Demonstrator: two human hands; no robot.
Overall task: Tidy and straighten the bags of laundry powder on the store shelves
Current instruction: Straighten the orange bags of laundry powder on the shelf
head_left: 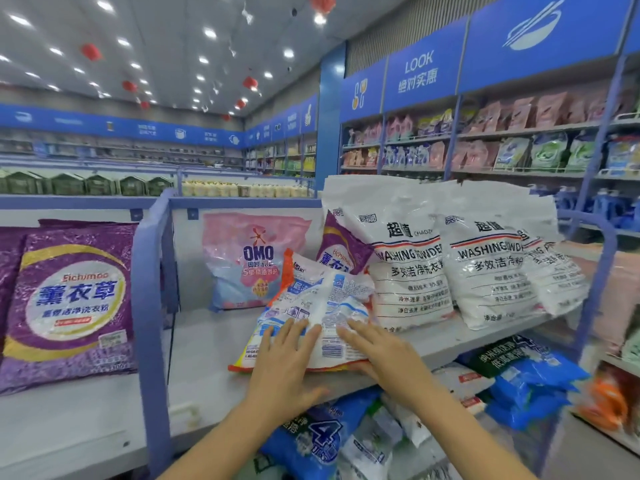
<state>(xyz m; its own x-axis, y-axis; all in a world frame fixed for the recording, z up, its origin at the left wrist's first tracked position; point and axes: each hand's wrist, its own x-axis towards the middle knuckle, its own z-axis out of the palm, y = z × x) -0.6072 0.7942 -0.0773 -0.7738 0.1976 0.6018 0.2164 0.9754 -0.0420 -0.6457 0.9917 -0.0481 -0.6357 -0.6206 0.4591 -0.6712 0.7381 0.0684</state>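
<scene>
The left hand (287,358) and right hand (377,348) are pressing flat, fingers straight, clasping nothing, on the crumpled blue-and-white bag (322,299) near the shelf lip (207,396), so it is probably risking slipping off.

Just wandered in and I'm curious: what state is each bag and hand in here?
orange-edged bag: crumpled, slumped at the shelf front
left hand: flat on that bag
right hand: flat on that bag
pink OMO bag: upright against the back panel
white bags: upright, leaning, overlapping
large purple bag: upright, facing out
</scene>
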